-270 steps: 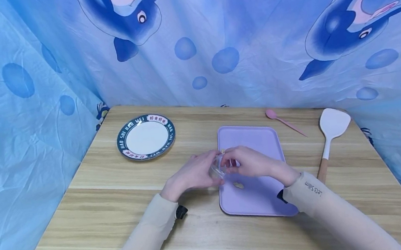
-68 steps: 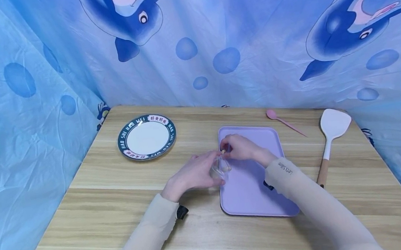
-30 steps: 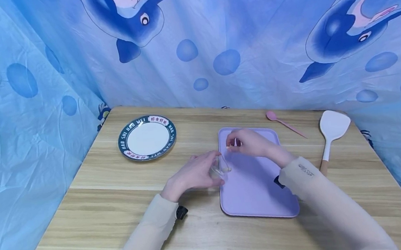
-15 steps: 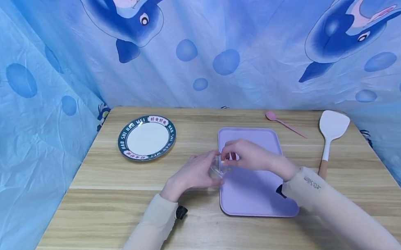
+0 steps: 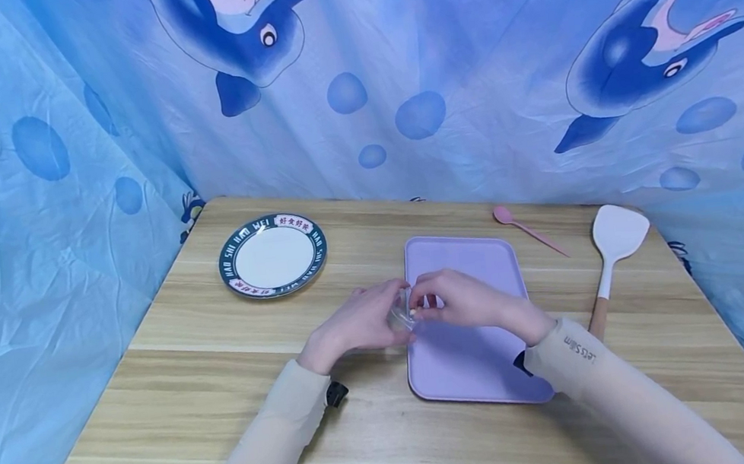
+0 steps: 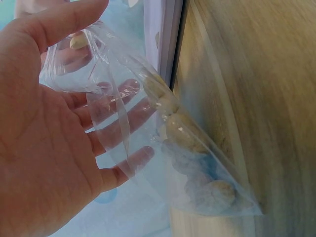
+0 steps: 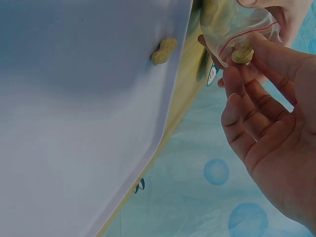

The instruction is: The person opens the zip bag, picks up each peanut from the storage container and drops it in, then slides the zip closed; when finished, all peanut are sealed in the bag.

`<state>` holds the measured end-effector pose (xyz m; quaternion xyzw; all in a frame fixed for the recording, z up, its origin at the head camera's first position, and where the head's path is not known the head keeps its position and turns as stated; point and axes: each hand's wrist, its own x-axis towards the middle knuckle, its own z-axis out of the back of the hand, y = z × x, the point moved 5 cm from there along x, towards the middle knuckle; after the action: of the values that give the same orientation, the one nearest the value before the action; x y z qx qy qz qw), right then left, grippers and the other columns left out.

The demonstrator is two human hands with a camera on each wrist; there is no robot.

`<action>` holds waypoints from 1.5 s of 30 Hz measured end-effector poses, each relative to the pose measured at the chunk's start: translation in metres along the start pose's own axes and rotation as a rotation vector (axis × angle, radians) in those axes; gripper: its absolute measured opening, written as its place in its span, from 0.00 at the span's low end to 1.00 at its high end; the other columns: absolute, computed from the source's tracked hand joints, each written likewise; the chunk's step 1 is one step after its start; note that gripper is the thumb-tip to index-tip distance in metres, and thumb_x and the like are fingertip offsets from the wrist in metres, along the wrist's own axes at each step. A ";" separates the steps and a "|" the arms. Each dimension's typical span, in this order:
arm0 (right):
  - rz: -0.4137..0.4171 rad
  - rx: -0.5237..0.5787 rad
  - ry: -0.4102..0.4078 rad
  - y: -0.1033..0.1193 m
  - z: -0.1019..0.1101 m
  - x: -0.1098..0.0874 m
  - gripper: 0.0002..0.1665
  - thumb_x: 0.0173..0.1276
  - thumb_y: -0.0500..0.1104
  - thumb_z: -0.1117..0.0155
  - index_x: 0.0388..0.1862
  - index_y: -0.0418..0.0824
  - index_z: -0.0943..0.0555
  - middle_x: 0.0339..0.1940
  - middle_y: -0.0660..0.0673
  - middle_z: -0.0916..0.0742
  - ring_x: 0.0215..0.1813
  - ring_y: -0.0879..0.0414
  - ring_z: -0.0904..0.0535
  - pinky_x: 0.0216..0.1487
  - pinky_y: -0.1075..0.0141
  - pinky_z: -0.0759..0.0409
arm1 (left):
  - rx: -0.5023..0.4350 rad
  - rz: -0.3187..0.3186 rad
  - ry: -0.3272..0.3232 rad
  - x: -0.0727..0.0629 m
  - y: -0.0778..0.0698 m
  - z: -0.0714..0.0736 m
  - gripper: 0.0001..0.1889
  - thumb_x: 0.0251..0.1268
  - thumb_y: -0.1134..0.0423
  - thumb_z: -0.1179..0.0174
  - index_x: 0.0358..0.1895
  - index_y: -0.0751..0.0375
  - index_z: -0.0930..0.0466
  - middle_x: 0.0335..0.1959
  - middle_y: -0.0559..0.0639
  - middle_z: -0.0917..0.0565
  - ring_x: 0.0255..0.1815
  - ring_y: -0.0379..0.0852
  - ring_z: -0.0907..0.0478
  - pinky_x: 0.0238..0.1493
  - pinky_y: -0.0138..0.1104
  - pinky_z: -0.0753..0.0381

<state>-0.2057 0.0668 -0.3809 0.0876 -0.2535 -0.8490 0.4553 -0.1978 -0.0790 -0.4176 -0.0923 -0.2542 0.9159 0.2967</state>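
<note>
My left hand (image 5: 364, 317) grips a clear zip bag (image 6: 116, 116) near its mouth, thumb on one side and fingers behind it. Several peanuts in their shells (image 6: 181, 132) lie in the bag's lower part. Right at the mouth, my right hand (image 5: 458, 299) pinches a peanut (image 7: 242, 53) between thumb and fingertip, beside the bag's red zip line. Another peanut (image 7: 164, 51) lies on the purple tray (image 5: 470, 366) near its edge; in the head view my right hand hides it.
A white plate with a dark green lettered rim (image 5: 277, 285) sits at the back left of the wooden table (image 5: 212, 403). Behind and right of the tray lie a pink spoon (image 5: 502, 215) and a white spatula with a wooden handle (image 5: 620, 230). A blue dolphin-print curtain (image 5: 460, 38) surrounds the table.
The peanut seen at the tray's front left 9 seconds ago is gone from there. My right hand has moved from the tray's far part back to the bag; my left hand stays put.
</note>
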 end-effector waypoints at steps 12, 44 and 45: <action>-0.010 -0.016 0.004 0.001 0.001 -0.001 0.06 0.65 0.37 0.29 0.40 0.43 0.14 0.38 0.52 0.15 0.35 0.63 0.22 0.40 0.55 0.18 | 0.001 0.004 0.003 0.000 0.000 0.000 0.45 0.52 0.45 0.27 0.72 0.58 0.36 0.61 0.50 0.21 0.62 0.45 0.26 0.65 0.51 0.36; -0.094 0.069 -0.049 -0.037 0.015 -0.003 0.08 0.63 0.35 0.28 0.41 0.37 0.15 0.35 0.48 0.14 0.36 0.56 0.19 0.40 0.53 0.18 | -0.020 0.026 -0.007 -0.001 0.003 0.003 0.45 0.53 0.46 0.28 0.72 0.58 0.36 0.53 0.48 0.18 0.55 0.42 0.24 0.65 0.50 0.35; -0.091 0.073 -0.046 -0.039 0.013 -0.002 0.08 0.62 0.34 0.28 0.41 0.37 0.15 0.35 0.48 0.14 0.35 0.56 0.19 0.40 0.54 0.18 | -0.021 0.027 -0.007 -0.001 0.003 0.003 0.45 0.53 0.46 0.27 0.72 0.58 0.36 0.53 0.48 0.18 0.55 0.42 0.24 0.65 0.50 0.35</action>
<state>-0.2377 0.0907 -0.3894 0.0961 -0.2906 -0.8607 0.4068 -0.1994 -0.0829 -0.4166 -0.0957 -0.2636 0.9174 0.2824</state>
